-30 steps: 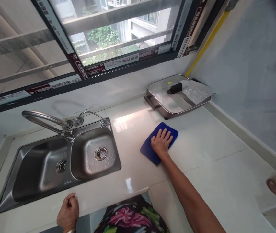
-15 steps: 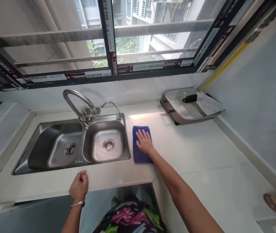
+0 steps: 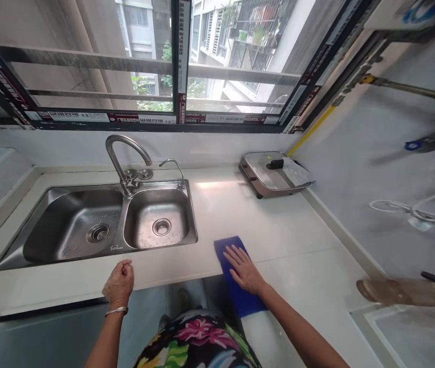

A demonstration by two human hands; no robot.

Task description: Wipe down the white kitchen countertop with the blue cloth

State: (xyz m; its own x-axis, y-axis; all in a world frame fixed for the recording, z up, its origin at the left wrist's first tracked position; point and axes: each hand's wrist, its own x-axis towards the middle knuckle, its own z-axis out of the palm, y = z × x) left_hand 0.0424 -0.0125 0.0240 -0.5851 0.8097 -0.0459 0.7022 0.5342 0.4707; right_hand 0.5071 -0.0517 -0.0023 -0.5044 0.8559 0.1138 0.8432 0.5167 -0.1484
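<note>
My right hand (image 3: 244,270) lies flat with fingers stretched over a blue cloth (image 3: 228,244) on the white countertop (image 3: 279,225). The cloth reaches along the counter's inner corner, and part of it lies over the front edge. My left hand (image 3: 119,282), with a bracelet at its wrist, is curled closed in front of the sink and close to the counter's front edge. Nothing shows in its fingers. The steel double-bowl sink (image 3: 160,214) has water drops in its right bowl.
A curved faucet (image 3: 116,158) and a thin small tap (image 3: 179,168) stand behind the sink. An electric pan with a glass lid (image 3: 274,176) sits at the back right. To the right, a brownish see-through container (image 3: 393,292) lies near the wall. A white cable (image 3: 405,207) hangs on that wall.
My right hand has drawn the blue cloth from beside the sink toward me to the counter's inner corner. My left hand stays closed near the front edge. The view has turned to the right.
</note>
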